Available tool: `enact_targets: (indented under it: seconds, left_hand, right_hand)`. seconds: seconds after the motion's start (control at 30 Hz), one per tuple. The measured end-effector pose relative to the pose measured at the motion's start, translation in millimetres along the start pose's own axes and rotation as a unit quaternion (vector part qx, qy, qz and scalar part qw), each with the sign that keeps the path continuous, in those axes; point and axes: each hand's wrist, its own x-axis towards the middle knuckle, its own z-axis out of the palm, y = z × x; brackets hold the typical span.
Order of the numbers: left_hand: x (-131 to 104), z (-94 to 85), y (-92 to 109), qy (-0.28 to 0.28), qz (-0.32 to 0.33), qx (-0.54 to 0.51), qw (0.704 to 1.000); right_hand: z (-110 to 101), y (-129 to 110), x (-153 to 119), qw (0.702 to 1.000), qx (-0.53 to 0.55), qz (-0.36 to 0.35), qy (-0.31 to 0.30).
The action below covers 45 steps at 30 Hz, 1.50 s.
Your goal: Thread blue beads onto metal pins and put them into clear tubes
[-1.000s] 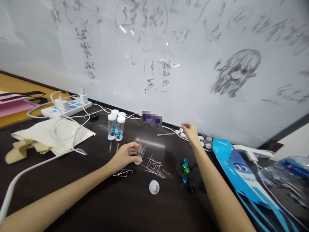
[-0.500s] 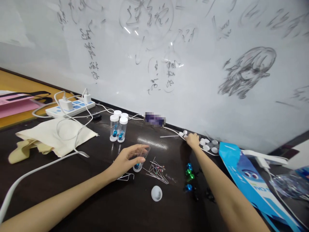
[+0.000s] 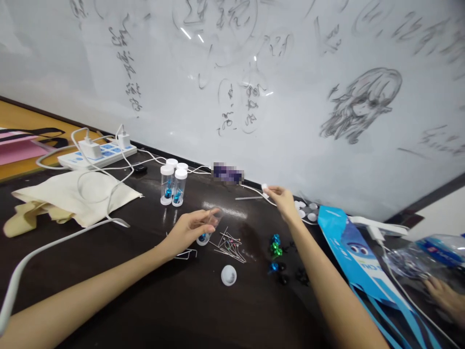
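Note:
My left hand [image 3: 191,233] is closed around a clear plastic tube [image 3: 217,216] standing on the dark table, with something blue in its bottom. Bent metal wires [image 3: 187,254] lie beside that wrist. Between thumb and fingers, my right hand [image 3: 284,199] pinches a small white cap [image 3: 265,187] near the whiteboard's foot. More white caps [image 3: 311,216] are grouped right of this hand. Thin metal pins with coloured ends [image 3: 231,246] lie in a loose pile right of the tube. A round white lid [image 3: 228,275] sits nearer me. Shiny blue and green pieces [image 3: 276,248] lie left of my right forearm.
Several capped tubes [image 3: 180,186] with blue contents stand at the back left. A cream cloth bag [image 3: 80,191], cables and a power strip [image 3: 109,154] are further left. On the right are a blue package [image 3: 348,247], a plastic bottle [image 3: 432,249] and another person's hand [image 3: 445,295].
My right hand has come away from the caps with one white cap pinched in it. My left hand stays at the tube. Another person's hand now shows at the right edge; the view has shifted slightly.

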Motion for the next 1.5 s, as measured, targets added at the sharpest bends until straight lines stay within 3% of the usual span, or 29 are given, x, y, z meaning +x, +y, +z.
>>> enact_targets:
  seconds: [0.2,0.37,0.67,1.07,1.5]
  left_hand:
    - [0.1,1.0,3.4,0.007,0.016,0.024,1.0]
    - [0.1,1.0,9.2,-0.001,0.035,0.05,0.998]
    - [-0.6,-0.2,7.2,-0.02,0.044,0.064,0.997]
    - [-2.8,3.9,11.6,-0.039,0.065,0.104,0.992]
    - [-3.3,4.2,11.4,-0.06,0.083,0.151,0.983]
  right_hand:
    - [36.9,-76.0,-79.1,0.966,0.156,-0.103,-0.18]
    - [52.6,-97.7,-101.3,0.937,0.201,-0.129,-0.255]
    - [50.5,-99.8,-109.7,0.951,0.111,-0.217,-0.192]
    - [33.8,-111.9,-120.9,0.929,-0.061,-0.323,-0.17]
    - [25.8,-122.4,-129.2,0.915,-0.117,-0.329,-0.202]
